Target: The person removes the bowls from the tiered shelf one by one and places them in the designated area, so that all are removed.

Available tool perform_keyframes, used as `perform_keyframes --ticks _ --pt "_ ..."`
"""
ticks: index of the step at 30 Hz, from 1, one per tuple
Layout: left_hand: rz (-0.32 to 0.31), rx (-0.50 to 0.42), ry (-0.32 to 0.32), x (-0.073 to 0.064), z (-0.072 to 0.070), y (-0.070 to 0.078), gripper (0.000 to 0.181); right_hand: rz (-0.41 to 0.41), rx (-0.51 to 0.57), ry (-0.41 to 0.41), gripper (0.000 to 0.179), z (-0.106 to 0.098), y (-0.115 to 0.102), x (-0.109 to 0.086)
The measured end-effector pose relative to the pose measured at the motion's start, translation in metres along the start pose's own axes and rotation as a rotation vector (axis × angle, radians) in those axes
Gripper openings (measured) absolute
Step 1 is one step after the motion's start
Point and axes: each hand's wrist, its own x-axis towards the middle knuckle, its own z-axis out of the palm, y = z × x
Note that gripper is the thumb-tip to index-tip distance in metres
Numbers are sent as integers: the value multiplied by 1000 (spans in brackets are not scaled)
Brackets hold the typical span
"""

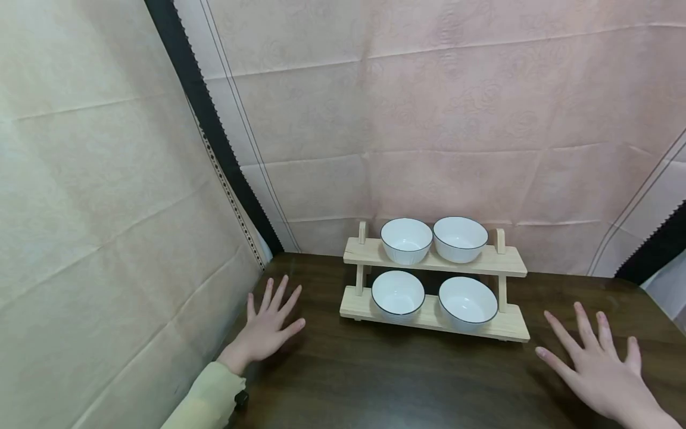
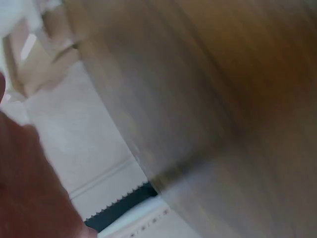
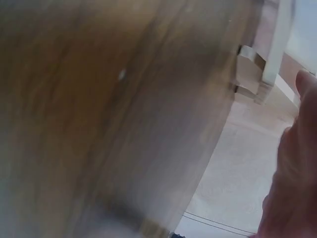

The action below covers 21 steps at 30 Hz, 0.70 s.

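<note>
A two-tier light wooden rack [image 1: 356,307] stands near the table's back edge. On its upper shelf sit two white bowls with dark rims, an upper left bowl [image 1: 406,241] and an upper right bowl [image 1: 460,239]. The lower shelf bears a lower left bowl [image 1: 398,295] and a lower right bowl [image 1: 468,302]. Left of the rack, my left hand [image 1: 268,333] spreads its fingers above the table and holds nothing. My right hand [image 1: 600,372] is likewise spread, to the right of the rack and apart from it. Both wrist views are blurred.
The dark brown wooden table [image 1: 418,381] lies under the rack and hands. A pale patterned cloth [image 1: 455,119] hangs behind it, and another cloth [image 1: 107,208] hangs along the left side. Dark serrated bands [image 1: 214,119] run down the cloth near the corners.
</note>
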Motion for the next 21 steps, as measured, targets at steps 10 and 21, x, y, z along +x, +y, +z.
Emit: perform_keyframes --ticks 10,21 --pt "-90 -414 170 19 -1 53 71 -17 263 57 73 -15 -20 25" --pt "-91 -770 206 52 5 129 46 100 565 -85 87 -14 -26 61"
